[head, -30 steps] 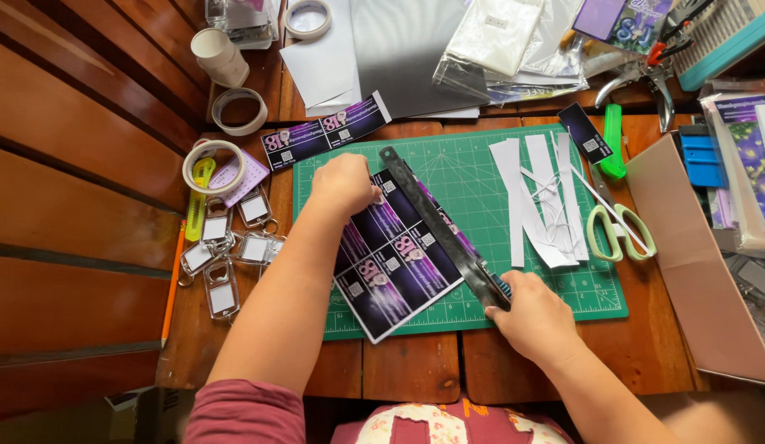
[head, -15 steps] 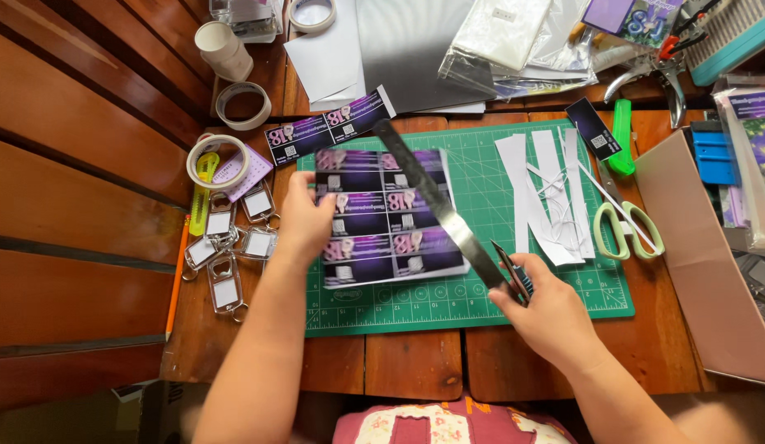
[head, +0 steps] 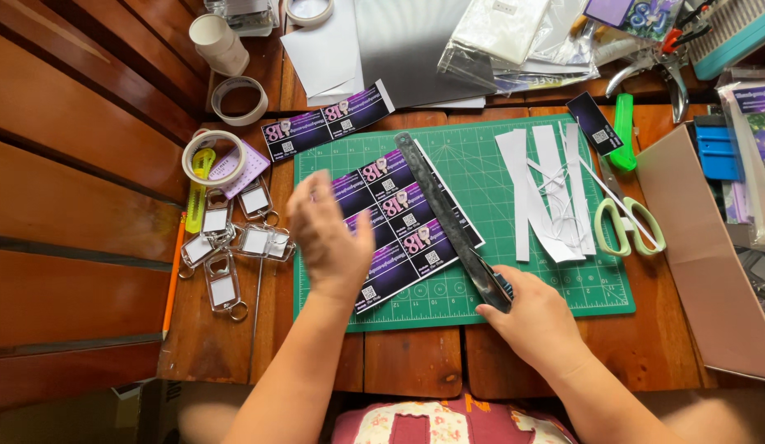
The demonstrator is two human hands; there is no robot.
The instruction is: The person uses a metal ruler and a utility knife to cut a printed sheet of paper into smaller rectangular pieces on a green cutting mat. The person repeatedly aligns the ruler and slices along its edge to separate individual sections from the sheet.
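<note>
A sheet of purple-and-black printed cards lies tilted on the green cutting mat. A long grey metal ruler rests diagonally across the sheet's right side. My right hand grips the ruler's near end at the mat's front edge. My left hand is blurred with motion, fingers apart, over the sheet's left edge; it holds nothing.
A cut strip of cards lies past the mat's far left corner. White paper offcuts and green-handled scissors sit on the mat's right. Clear keychain holders and tape rolls lie left. A cardboard box stands right.
The card sheet has been turned on the mat and now tilts the other way. My left hand moved from its top to its left edge. The ruler swung along with it.
</note>
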